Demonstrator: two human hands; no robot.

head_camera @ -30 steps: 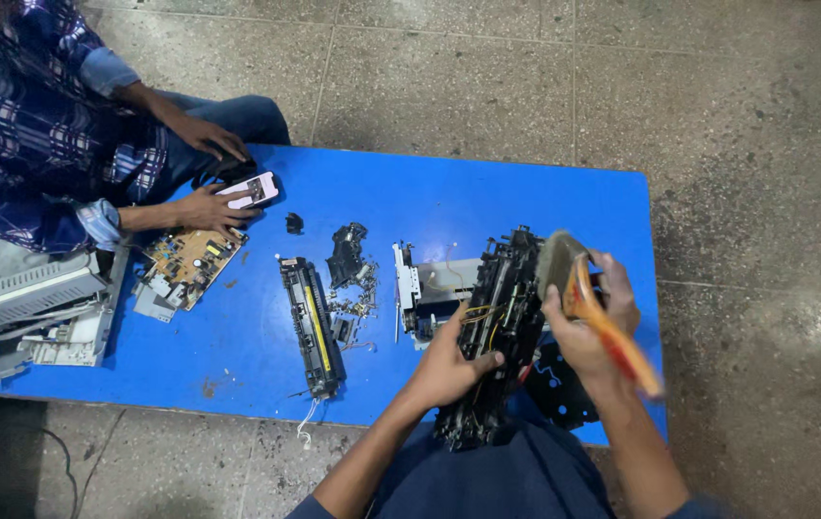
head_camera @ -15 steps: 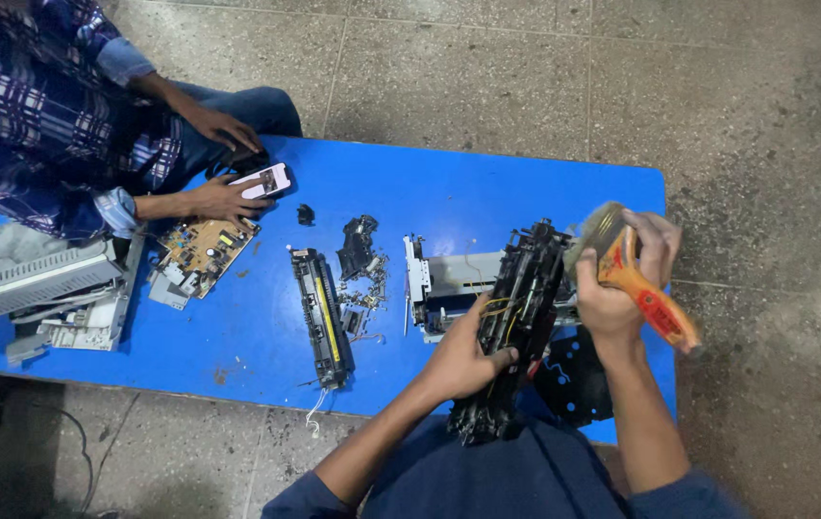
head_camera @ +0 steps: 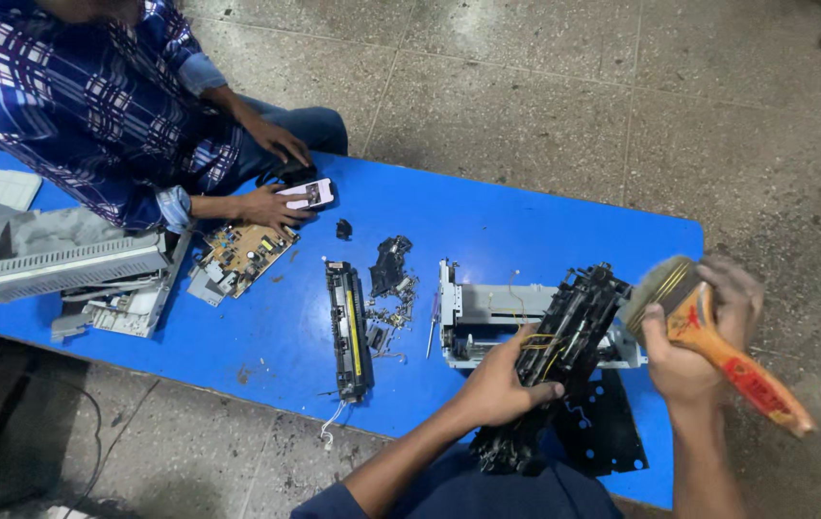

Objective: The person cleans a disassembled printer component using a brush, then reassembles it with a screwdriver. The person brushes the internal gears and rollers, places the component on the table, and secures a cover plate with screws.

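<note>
Gripping the black printer assembly at the worktop's near edge, around five o'clock, the left hand has its fingers clamped on the frame's side while the right hand is closed round a paintbrush. It looks stiff, fairly heavy, with fragile wires and gears, so the solid frame edges seem the safest hold

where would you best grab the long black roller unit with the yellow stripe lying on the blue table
Probably mid-length: the long black roller unit with a yellow stripe lies flat on the blue table, running near to far. Pinch its long sides from above; a white wire trails off the near end.
</note>
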